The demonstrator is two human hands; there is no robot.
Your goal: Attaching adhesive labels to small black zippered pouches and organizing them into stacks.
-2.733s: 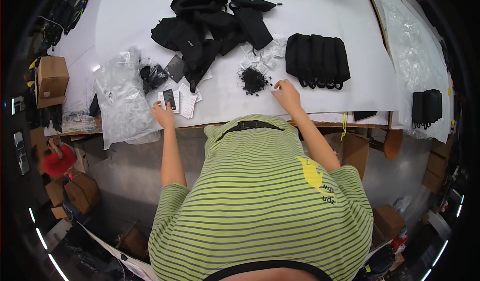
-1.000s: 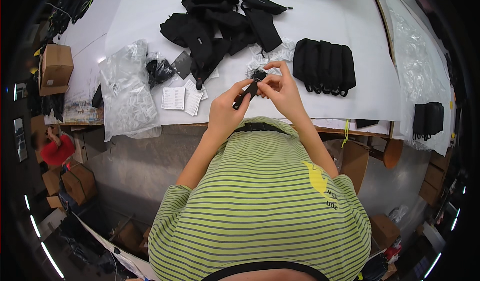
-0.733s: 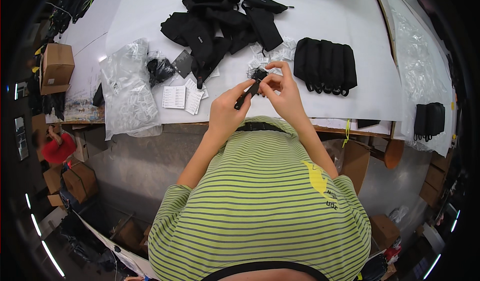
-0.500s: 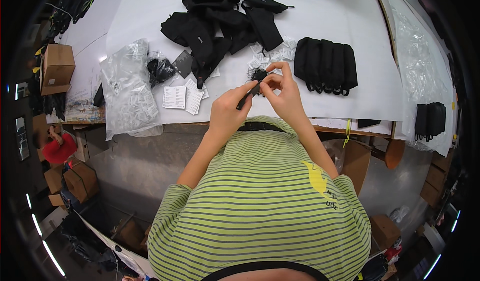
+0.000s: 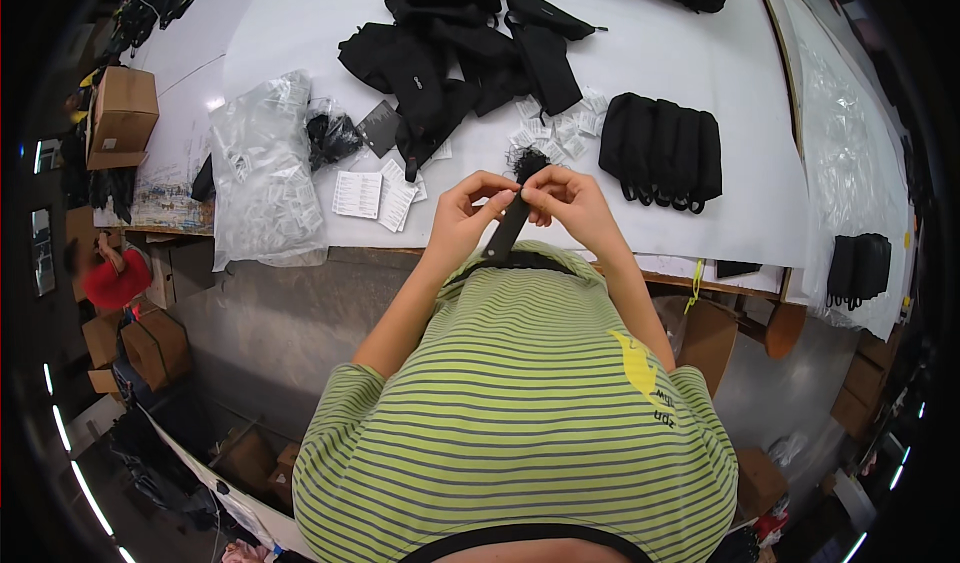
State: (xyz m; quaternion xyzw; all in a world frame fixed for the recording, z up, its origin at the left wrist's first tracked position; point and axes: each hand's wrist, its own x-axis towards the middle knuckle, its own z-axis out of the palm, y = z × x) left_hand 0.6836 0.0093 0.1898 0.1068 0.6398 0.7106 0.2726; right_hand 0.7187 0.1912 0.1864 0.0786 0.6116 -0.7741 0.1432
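In front of my waist, a narrow black hang tag (image 5: 508, 229) hangs tilted, its lower end toward my shirt. My left hand (image 5: 470, 215) pinches it near the upper end. Close beside it, my right hand (image 5: 572, 206) is closed in a pinch at that same end; any thin cord between the fingertips is too small to make out. Just beyond the fingers lies a tangled bunch of black strings (image 5: 527, 161) on the white table. Small white labels (image 5: 565, 135) are scattered behind it.
A heap of black pouches (image 5: 470, 38) lies at the far middle. Several black pouches (image 5: 660, 153) stand in a row at the right. On the left are a clear bag of labels (image 5: 265, 178), printed white cards (image 5: 357, 195), a black card (image 5: 379, 128) and a cardboard box (image 5: 124, 111).
The tag has swung from slanting across my left fingers to hanging down toward me. My right hand has lowered, and both hands' fingertips now meet at the tag's upper end.
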